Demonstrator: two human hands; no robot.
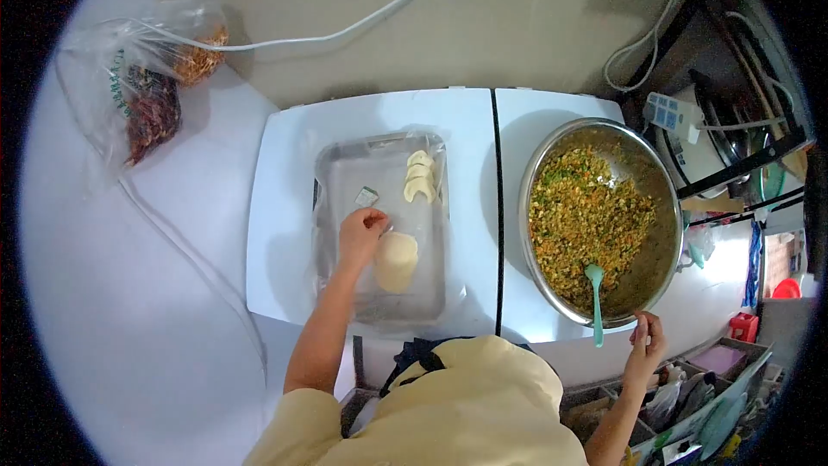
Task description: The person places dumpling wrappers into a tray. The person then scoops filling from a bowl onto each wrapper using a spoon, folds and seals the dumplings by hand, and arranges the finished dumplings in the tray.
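My left hand (pixel 363 233) is over a metal tray (pixel 328 216) covered with clear plastic, its fingers pinched at the plastic beside a stack of round dough wrappers (pixel 397 262). A small green and white label (pixel 366 197) lies just above my fingertips. Several folded dumplings (pixel 420 177) sit in a row at the tray's upper right. My right hand (pixel 647 336) is at the lower right rim of a large steel bowl (pixel 660 283) of chopped yellow and green filling (pixel 586 216); its fingers are curled, and whether they hold anything is unclear. A pale green spoon (pixel 597 302) leans in the bowl.
A plastic bag (pixel 155 103) of dried red and tan food lies at the upper left. White cables (pixel 336 35) run along the wall. At the right stand a black rack (pixel 742 164) and a power strip (pixel 673 116); bins of goods (pixel 673 397) are below.
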